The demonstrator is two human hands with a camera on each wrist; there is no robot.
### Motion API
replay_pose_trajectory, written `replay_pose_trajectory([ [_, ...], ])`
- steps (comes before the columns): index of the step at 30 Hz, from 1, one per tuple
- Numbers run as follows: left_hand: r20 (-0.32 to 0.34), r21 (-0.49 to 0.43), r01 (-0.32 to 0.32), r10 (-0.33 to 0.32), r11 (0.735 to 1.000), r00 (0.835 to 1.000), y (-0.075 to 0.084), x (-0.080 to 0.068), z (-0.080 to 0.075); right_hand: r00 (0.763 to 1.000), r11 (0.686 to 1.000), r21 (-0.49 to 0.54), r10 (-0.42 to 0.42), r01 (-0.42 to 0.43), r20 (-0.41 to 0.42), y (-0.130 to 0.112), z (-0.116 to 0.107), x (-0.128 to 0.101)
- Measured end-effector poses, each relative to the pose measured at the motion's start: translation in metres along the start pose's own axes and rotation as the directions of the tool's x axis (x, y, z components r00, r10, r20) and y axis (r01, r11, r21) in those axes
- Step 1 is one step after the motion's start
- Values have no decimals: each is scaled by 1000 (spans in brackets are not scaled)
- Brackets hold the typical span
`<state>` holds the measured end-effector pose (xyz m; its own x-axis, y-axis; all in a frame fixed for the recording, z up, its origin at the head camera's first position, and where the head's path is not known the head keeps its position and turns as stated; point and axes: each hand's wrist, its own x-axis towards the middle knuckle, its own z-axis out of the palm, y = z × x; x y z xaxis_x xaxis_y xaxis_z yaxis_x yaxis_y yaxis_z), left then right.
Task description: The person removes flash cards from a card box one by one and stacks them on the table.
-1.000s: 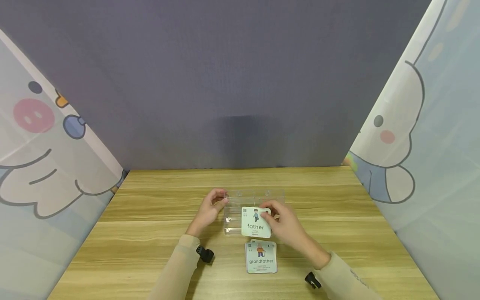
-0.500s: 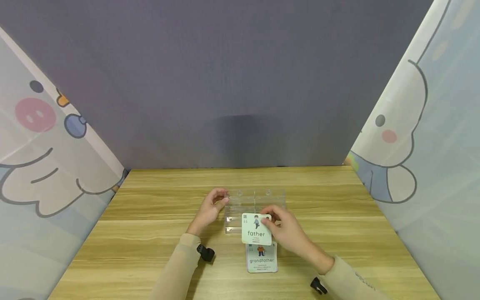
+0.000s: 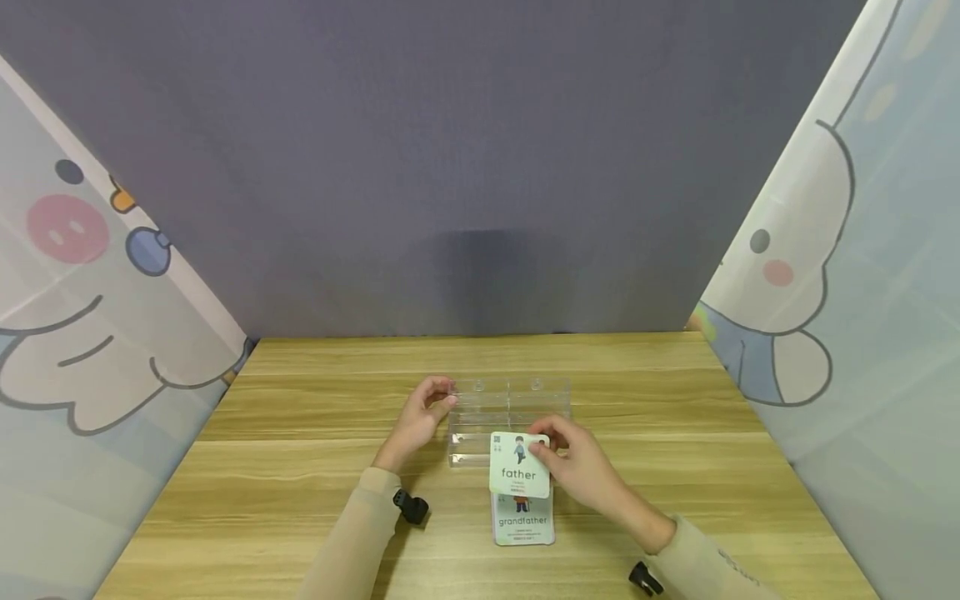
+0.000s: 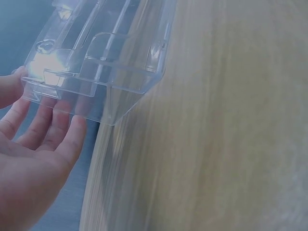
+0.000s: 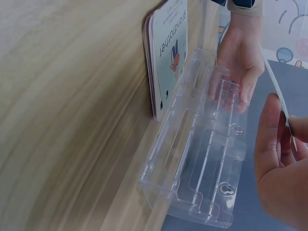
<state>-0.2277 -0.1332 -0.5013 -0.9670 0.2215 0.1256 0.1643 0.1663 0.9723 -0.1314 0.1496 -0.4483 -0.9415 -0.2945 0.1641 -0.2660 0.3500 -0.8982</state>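
In front of me is a wooden tabletop (image 3: 315, 467) with a light grain. Behind it stands a plain grey-purple wall (image 3: 465, 150). On my left (image 3: 82, 317) and my right (image 3: 847, 275) hang pale curtains with cartoon animals printed on them. The light is soft and even.

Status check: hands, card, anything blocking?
Right hand pinches father card, lifted over the card stack. Left hand steadies clear rack, fingers straight. Nothing blocking.
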Motion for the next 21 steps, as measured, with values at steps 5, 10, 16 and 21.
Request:
replay_pose_trajectory([
  [5, 7, 9, 0, 0, 1000, 1000, 0, -1, -1, 1000, 1000, 0, 22, -22, 2, 3, -1, -1],
  [10, 3, 12, 0, 0, 1000, 1000, 0, -1, 0, 1000, 1000, -2, 19, -19, 12, 6, -1, -3],
  [16, -17, 31, -27, 28, 999, 999, 0, -1, 1, 998, 998, 41, 49, -51, 41, 8, 0, -6],
  [21, -23, 29, -29, 30, 999, 999, -1, -1, 2, 996, 996, 73, 49, -54, 71, 10, 0, -7],
])
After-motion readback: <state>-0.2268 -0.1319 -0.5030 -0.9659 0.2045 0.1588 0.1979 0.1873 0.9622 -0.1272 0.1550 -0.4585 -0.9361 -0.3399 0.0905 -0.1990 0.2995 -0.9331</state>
